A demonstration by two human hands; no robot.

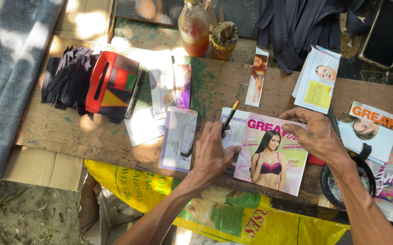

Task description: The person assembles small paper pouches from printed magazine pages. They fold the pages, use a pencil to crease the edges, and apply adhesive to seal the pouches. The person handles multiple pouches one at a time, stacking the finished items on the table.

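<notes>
Two hands on a pink magazine page (271,154)
Left hand (212,152) gripping a black pen (229,117) — pressing page edge; right hand (316,134) flat, fingers open, holding nothing.

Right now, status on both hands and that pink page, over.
Left hand grips a black pen and pins the page's left edge. Right hand presses the top right of the pink magazine page. Nothing lies on it.
</notes>
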